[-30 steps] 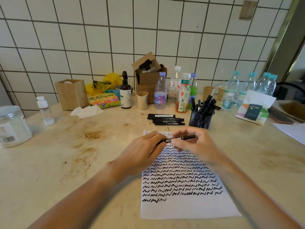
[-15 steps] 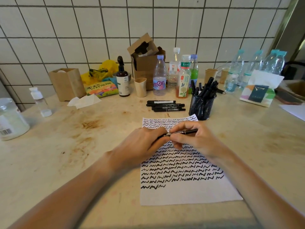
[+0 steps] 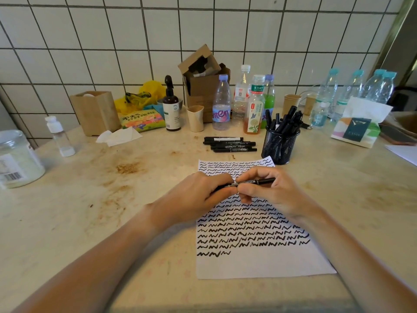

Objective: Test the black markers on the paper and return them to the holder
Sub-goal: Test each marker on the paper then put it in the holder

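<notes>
Left hand: the left hand (image 3: 198,195) is curled round the near end of a black marker (image 3: 252,182), its fingers clenched on what looks like the cap end, which they hide.
Right hand: the right hand (image 3: 268,190) pinches the marker's barrel between thumb and fingertips, just beside the left hand's fingers; the far end sticks out past its fingers.
Marker in hand: held level above the paper (image 3: 259,263), not touching it; whether the cap is on or off cannot be told.
Paper: lies under both hands, filled with rows of black squiggles; the last row, nearer the person than the fingers, is only begun at its left end, and bare paper is left below it.
Holder: the mesh holder (image 3: 279,145) stands beyond the right fingers, packed with black markers.
Loose markers: a small row of markers (image 3: 230,144) lies on the table beyond the fingers, left of the holder.
Progress: judging by the many rows and the full holder, most markers seem tested; the one in hand and the loose row remain.
</notes>
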